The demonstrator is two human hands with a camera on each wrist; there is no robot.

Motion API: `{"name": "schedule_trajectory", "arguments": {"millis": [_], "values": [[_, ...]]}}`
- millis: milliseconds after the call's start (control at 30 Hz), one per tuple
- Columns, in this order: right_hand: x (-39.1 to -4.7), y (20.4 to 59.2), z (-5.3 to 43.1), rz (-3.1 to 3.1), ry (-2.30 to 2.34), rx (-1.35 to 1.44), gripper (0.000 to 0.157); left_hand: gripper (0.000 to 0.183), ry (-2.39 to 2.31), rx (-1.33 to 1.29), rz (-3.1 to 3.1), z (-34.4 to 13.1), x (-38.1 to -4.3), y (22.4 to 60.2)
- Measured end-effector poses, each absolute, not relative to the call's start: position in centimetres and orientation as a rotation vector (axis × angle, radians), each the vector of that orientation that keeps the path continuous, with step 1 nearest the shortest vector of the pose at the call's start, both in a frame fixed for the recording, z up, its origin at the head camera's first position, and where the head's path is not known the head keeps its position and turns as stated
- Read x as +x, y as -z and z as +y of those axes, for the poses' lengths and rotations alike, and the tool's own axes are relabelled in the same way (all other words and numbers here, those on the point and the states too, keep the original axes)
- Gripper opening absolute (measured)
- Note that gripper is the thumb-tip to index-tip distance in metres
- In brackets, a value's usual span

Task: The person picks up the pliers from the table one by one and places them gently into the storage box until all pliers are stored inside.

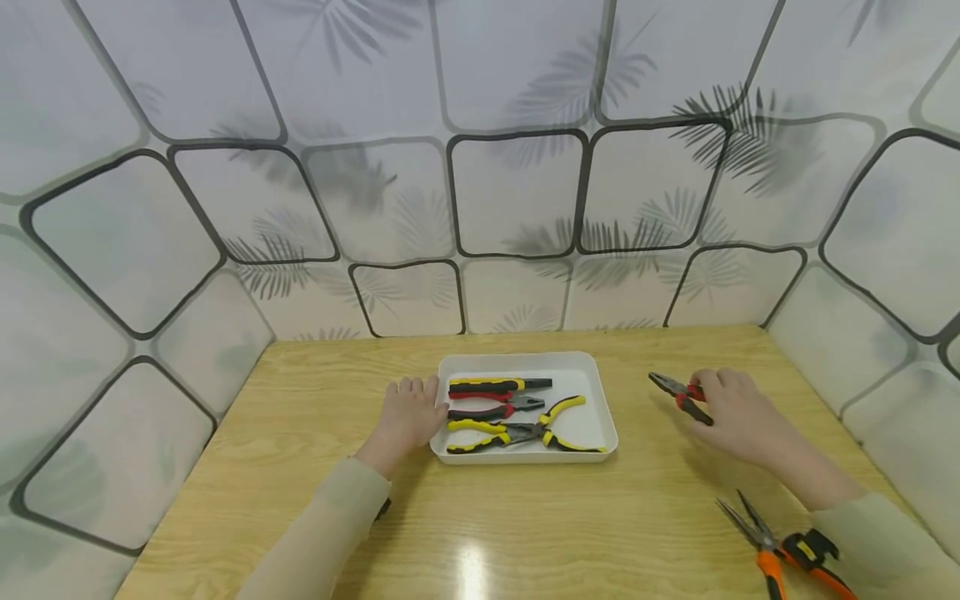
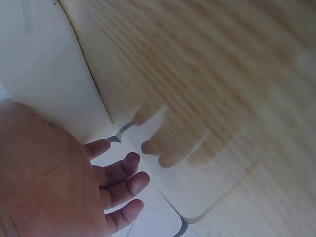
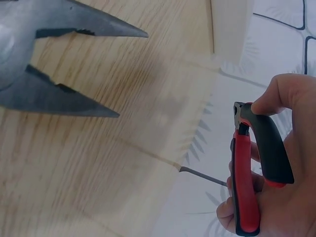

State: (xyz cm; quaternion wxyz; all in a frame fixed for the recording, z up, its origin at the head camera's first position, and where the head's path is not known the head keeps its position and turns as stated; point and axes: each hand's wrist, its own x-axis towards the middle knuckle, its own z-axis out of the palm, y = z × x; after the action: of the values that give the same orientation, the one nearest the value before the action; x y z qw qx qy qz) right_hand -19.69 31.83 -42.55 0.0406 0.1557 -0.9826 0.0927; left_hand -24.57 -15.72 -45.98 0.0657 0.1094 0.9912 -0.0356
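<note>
In the head view, the right hand (image 1: 738, 417) holds the red-and-black pliers (image 1: 678, 392) above the right part of the wooden worktop (image 1: 585, 525), apart from the white tray (image 1: 517, 362), with the plier head pointing up and left. The left hand (image 1: 408, 412) lies at the tray's left edge with relaxed fingers, its thumb at the rim, and it has hold of no tool. Inside the tray, from back to front, lie closed yellow-and-black pliers (image 1: 498, 385), a pair with dark red handles (image 1: 495, 406), and overlapping metal heads (image 1: 525, 432) with yellow-and-black handles spread to both left and right. Orange-handled pliers (image 1: 767, 546) lie near the right sleeve (image 1: 885, 533), jaws parted. Behind stands a patterned backdrop (image 1: 517, 196). In the left wrist view, the palm faces the camera beside the tray's white wall, the fingers loosely extended and slightly spread. In the right wrist view, the thumb and fingers curl round the red-and-black pliers, whose handles form a narrow V; large grey jaws stand apart at the left side.
</note>
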Motion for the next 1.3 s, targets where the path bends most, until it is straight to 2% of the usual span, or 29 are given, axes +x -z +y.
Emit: {"name": "schedule_trajectory", "arguments": {"millis": [300, 1067, 1300], "values": [[-19.6, 42.1, 30.9, -2.979, -0.256, 0.52, 0.052, 0.051, 0.104, 0.334, 2.994, -15.7, -24.6, 46.0], [-19.4, 42.2, 28.5, -2.945, -0.26, 0.592, 0.053, 0.051, 0.107, 0.334, 3.013, -15.7, -24.5, 46.3], [-19.5, 41.8, 27.7, -2.95, -0.258, 0.607, 0.049, 0.052, 0.094, 0.338, 3.0, -15.8, -24.6, 46.2]]}}
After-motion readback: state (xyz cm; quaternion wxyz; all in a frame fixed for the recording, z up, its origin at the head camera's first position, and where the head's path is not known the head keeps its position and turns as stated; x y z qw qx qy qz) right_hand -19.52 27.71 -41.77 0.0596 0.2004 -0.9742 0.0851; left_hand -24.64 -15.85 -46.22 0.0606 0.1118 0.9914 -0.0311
